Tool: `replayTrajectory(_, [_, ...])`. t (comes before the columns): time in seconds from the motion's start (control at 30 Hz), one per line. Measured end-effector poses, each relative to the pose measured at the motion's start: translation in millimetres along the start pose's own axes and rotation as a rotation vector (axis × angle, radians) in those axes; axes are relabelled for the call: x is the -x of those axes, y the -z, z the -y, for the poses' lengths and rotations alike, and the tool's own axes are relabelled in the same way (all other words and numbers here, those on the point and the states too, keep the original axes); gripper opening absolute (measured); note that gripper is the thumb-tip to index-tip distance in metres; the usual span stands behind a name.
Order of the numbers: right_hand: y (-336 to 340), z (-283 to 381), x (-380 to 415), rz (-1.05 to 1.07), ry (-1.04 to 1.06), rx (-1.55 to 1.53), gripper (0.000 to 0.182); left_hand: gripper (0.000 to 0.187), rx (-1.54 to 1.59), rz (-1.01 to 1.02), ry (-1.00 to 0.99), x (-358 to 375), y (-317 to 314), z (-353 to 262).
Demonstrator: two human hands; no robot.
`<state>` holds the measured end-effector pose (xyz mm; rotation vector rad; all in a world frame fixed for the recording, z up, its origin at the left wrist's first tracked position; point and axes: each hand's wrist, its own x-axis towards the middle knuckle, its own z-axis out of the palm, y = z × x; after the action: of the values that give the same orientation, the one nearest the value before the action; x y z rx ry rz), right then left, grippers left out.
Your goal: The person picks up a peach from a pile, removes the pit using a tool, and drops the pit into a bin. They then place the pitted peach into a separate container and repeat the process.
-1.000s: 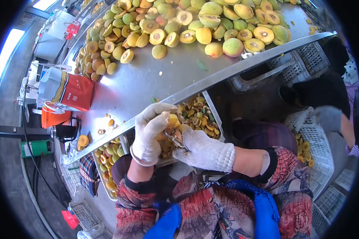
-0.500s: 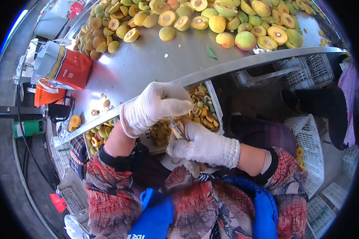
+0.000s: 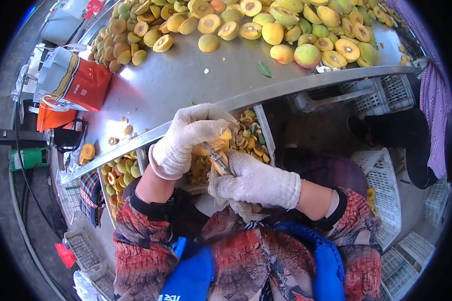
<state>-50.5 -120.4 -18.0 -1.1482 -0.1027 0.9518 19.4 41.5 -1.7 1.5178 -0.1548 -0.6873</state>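
Both my hands wear white knit gloves, and they meet over a crate (image 3: 266, 131) of cut yellow fruit pieces. My left hand (image 3: 190, 138) is closed with bent fingers around a yellow peach piece (image 3: 226, 135), mostly hidden by the glove. In my right hand (image 3: 256, 179) is a small hand tool (image 3: 217, 159) with a slim metal head, pointing up toward the left hand. The tool's head is right beside the fruit. Below the right hand hangs a greyish cloth (image 3: 242, 209), partly covered by the glove.
A metal table (image 3: 176, 83) with a raised edge carries a heap of halved peaches (image 3: 228, 30). On it stands a red and white bag (image 3: 88, 83); a green leaf (image 3: 264, 69) lies nearer. Another crate of peach halves (image 3: 123, 170) is at left. White crates (image 3: 381, 185) and a person's leg (image 3: 412, 135) are at right.
My left hand has turned and shifted slightly left and down, so yellow fruit now shows at its fingers. My right hand stays nearly in place with the tool. The whole view has shifted slightly.
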Motion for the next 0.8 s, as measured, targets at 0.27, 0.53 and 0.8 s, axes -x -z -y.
replayTrajectory(0.27, [7.3, -44.7, -30.7, -0.443, 0.514, 0.879, 0.024, 0.048, 0.087, -0.186, -0.114, -0.2, -17.2, 16.5])
replayTrajectory(0.53, [12.9, -20.6, -15.5, -0.471, 0.27, 0.737, 0.019, 0.037, 0.421, -0.393, -0.203, -7.6, -29.6, 39.9])
replayTrajectory(0.8, [21.3, -39.2, -28.8, -0.713, 0.496, 1.215, 0.025, 0.039, 0.653, -0.484, -0.056, -13.9, -32.9, 36.8])
